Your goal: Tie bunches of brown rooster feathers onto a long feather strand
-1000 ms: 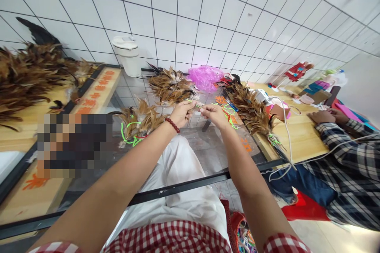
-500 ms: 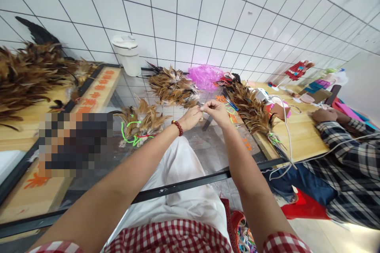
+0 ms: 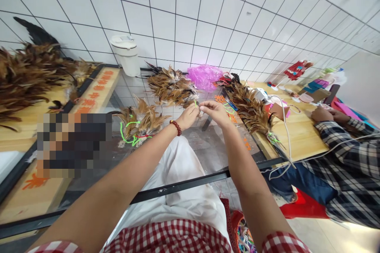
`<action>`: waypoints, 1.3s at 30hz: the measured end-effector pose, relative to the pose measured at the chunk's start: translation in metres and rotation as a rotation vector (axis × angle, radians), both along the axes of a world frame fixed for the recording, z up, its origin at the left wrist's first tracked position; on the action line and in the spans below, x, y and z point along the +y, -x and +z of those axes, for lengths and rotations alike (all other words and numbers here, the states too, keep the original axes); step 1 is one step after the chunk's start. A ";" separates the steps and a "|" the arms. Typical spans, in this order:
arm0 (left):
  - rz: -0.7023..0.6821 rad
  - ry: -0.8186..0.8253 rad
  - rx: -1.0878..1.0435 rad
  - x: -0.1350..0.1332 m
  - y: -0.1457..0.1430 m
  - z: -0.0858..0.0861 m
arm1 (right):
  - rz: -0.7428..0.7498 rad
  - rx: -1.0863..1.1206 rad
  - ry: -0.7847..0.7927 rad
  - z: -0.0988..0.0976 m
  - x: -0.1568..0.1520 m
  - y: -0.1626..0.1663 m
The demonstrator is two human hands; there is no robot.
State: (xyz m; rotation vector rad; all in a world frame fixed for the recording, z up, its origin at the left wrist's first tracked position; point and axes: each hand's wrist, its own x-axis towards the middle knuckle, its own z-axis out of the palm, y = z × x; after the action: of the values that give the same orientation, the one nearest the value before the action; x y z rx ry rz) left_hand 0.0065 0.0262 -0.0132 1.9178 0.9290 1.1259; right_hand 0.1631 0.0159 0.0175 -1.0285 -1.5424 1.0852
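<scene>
My left hand [image 3: 190,116], with a beaded bracelet [image 3: 177,127] at its wrist, is closed above the glass tabletop. A short bit of bright green cord [image 3: 195,103] sticks up at its fingers. My right hand [image 3: 216,113] pinches right beside it, fingertips meeting those of the left; what lies between them is too small and covered to make out. Just beyond the hands lies a large bunch of brown feathers [image 3: 170,85]. Smaller feather bunches [image 3: 144,116] with loose green cord [image 3: 126,139] rest to the left.
A white lidded cup [image 3: 126,55] and a crumpled purple plastic bag [image 3: 204,77] stand by the tiled wall. More feathers cover the left wooden table [image 3: 18,106] and a bunch [image 3: 252,104] lies on the right. A co-worker's plaid sleeve [image 3: 335,138] and a white cable [image 3: 287,134] are at right.
A bit of green cord now shows above my left fingers, where none showed before. Both hands stay together in nearly the same place, the right fingers slightly shifted.
</scene>
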 end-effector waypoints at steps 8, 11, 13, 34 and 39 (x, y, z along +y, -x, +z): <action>-0.037 0.156 -0.187 0.005 -0.001 -0.004 | 0.007 -0.055 -0.084 -0.005 0.004 0.003; -0.035 0.307 -0.340 0.005 0.001 -0.002 | -0.014 -0.082 -0.169 -0.005 0.004 0.000; -0.033 0.407 -0.437 0.004 0.002 0.000 | -0.034 -0.092 -0.198 -0.006 0.004 -0.002; 0.336 -0.232 0.009 -0.003 0.005 0.002 | -0.070 -0.050 -0.090 -0.018 0.001 0.013; 0.324 -0.229 0.001 -0.005 0.006 0.004 | -0.109 0.119 0.063 -0.013 0.000 0.016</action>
State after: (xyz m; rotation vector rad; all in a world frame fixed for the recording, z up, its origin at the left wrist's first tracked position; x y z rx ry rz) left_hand 0.0006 0.0212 -0.0094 1.9941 1.1854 1.4730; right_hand 0.1475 0.0158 0.0041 -1.0589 -1.3491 1.1046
